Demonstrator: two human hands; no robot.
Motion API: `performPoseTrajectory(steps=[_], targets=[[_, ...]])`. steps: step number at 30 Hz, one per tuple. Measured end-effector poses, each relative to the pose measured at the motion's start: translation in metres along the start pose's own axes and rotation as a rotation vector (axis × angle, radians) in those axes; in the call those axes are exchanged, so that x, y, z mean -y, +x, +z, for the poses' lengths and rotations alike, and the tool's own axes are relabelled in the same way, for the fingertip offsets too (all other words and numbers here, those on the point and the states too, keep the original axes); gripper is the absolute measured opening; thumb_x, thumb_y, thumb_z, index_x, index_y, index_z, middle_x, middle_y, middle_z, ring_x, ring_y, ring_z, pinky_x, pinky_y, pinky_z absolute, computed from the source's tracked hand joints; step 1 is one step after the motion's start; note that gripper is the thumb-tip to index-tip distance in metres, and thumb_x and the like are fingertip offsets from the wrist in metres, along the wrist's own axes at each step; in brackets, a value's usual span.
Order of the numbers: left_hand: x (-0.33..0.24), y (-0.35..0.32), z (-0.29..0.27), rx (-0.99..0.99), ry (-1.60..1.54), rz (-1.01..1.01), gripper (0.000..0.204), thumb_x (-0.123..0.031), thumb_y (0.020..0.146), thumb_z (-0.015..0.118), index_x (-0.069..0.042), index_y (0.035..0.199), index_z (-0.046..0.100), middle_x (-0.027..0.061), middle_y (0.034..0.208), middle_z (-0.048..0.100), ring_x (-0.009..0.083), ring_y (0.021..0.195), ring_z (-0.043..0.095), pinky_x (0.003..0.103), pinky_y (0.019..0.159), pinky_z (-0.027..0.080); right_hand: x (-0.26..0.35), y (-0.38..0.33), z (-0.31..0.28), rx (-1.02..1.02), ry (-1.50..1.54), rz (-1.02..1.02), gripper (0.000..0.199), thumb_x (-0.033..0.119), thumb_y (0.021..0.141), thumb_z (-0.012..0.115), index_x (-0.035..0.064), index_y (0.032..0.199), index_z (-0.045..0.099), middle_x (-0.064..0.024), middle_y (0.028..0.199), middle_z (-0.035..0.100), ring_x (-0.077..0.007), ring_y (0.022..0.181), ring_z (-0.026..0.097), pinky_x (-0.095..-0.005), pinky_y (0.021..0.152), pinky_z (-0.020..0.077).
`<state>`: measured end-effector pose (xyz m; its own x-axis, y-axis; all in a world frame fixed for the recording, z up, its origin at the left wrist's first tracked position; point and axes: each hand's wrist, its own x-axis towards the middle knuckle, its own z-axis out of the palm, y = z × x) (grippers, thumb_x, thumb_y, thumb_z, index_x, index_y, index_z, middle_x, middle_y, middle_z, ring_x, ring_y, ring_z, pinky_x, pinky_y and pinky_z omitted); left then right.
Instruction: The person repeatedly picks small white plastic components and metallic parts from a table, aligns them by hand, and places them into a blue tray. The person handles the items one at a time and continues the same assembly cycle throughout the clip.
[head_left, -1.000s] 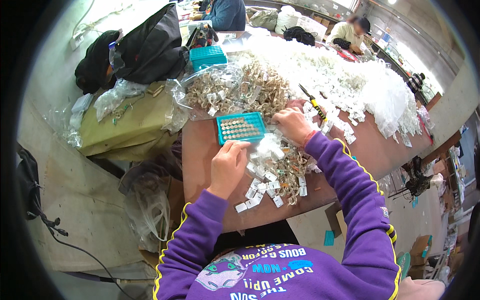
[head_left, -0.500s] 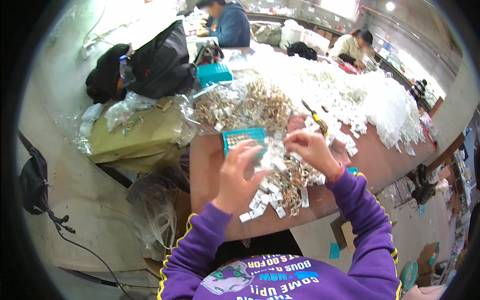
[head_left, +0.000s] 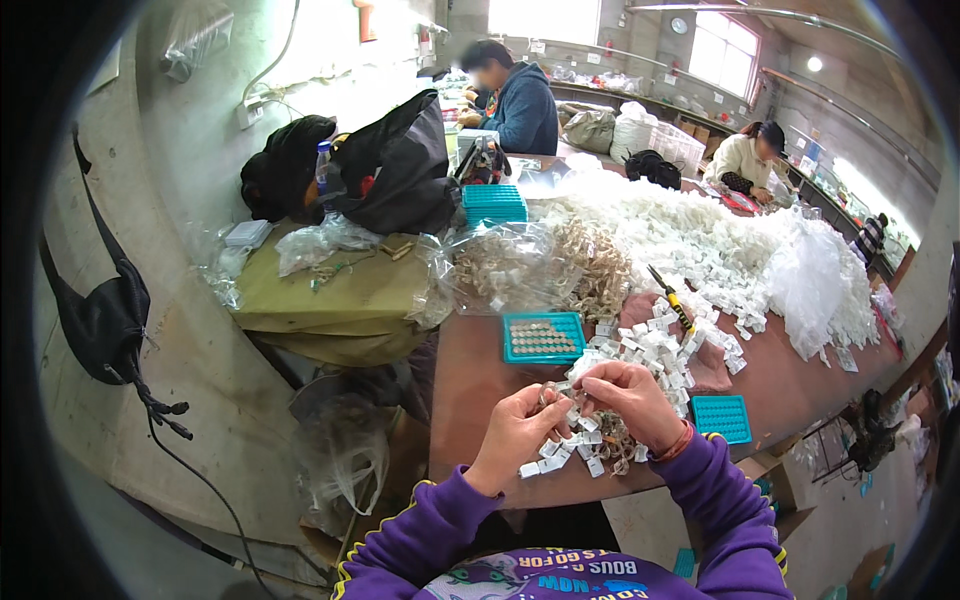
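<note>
My left hand (head_left: 520, 432) is closed in a pinch on a thin, brownish looped piece (head_left: 546, 396). Close to its fingertips, my right hand (head_left: 634, 402) is also pinched; whatever lies between its fingers is too small to make out. Both hands hover over a heap of small white tag-like pieces (head_left: 660, 345), with brownish strips (head_left: 622, 440) mixed in at the near side. Just beyond the left hand lies a teal tray (head_left: 510, 352) holding rows of small round pieces. A second teal tray (head_left: 721, 419) rests beside my right wrist.
A yellow-and-black hand tool (head_left: 672, 300) lies on a pink cloth (head_left: 711, 368). Behind are a clear bag of brownish strips (head_left: 505, 262), stacked teal trays (head_left: 494, 204) and a large white pile (head_left: 690, 225). Black bags (head_left: 395, 165) stand left. Two people (head_left: 528, 105) sit across the table.
My hands, apart and blurred before, have come together over the near side of the heap, fingers pinched. The view has tilted up, and the left hand no longer covers the tray of round pieces.
</note>
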<state>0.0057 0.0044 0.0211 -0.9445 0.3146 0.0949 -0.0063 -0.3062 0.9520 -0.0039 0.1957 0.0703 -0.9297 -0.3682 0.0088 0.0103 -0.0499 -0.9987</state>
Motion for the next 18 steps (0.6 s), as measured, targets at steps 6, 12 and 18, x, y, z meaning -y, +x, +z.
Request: performPoseTrajectory(steps=[6,12,18], targets=[[-0.013,-0.008,0.007,0.033,-0.314,-0.140,0.011,-0.015,0.097,0.056,-0.006,0.092,0.057,0.0024,0.075,0.062,0.0090,0.065,0.061,0.020,0.055,0.043,-0.004,-0.006,0.015,-0.022,-0.014,-0.073,0.021,0.001,0.088,0.061,-0.0035,0.108,0.063,-0.0058,0.099,0.065,-0.0105,0.084,0.062,-0.0254,0.078,0.0512],[-0.022,-0.011,0.012,0.078,-0.419,-0.201,0.014,-0.018,0.097,0.055,-0.004,0.097,0.059,0.0030,0.072,0.062,0.0122,0.063,0.062,0.025,0.059,0.051,-0.010,-0.002,0.009,-0.018,0.082,-0.194,0.019,0.003,0.087,0.059,-0.0048,0.102,0.066,-0.0092,0.102,0.067,-0.0117,0.088,0.061,-0.0261,0.076,0.0499],[-0.025,-0.017,0.017,0.077,-0.475,-0.191,0.015,-0.018,0.097,0.055,-0.003,0.097,0.058,0.0069,0.075,0.064,0.0167,0.066,0.065,0.027,0.062,0.054,-0.012,-0.003,0.008,0.042,0.262,-0.211,0.020,0.012,0.093,0.061,0.0002,0.109,0.064,-0.0110,0.106,0.068,-0.0174,0.101,0.064,-0.0285,0.085,0.0497]])
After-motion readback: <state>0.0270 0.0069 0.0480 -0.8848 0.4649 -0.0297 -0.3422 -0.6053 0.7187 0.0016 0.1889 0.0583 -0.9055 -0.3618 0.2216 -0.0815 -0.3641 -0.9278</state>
